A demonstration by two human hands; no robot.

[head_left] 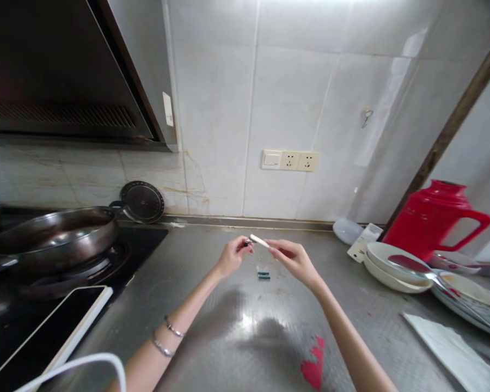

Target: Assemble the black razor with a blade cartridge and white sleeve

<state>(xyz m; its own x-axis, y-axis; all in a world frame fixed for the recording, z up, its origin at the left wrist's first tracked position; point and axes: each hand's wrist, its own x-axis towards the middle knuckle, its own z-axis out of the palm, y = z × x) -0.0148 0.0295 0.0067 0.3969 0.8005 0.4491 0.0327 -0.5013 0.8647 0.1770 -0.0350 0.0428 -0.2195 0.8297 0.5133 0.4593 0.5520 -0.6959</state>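
Both hands are raised over the middle of the metal counter, close together. My right hand [292, 258] pinches one end of a slim white stick-like object [259, 240], whose exact kind I cannot make out. At its other end my left hand [233, 256] has its fingers closed around a small dark piece [247, 243], too small to name. The white object and the dark piece meet or nearly meet. Just below the hands, two small dark green cylinders [263, 275], which look like batteries, lie side by side on the counter.
To the left, a steel pan [61, 234] sits on the black cooktop [142, 245], near a white-edged device [85, 316] and white cable [106, 356]. At right are a red thermos jug [430, 220], stacked bowls [396, 275] and a folded white cloth [449, 348]. A wall socket [291, 160] is behind.
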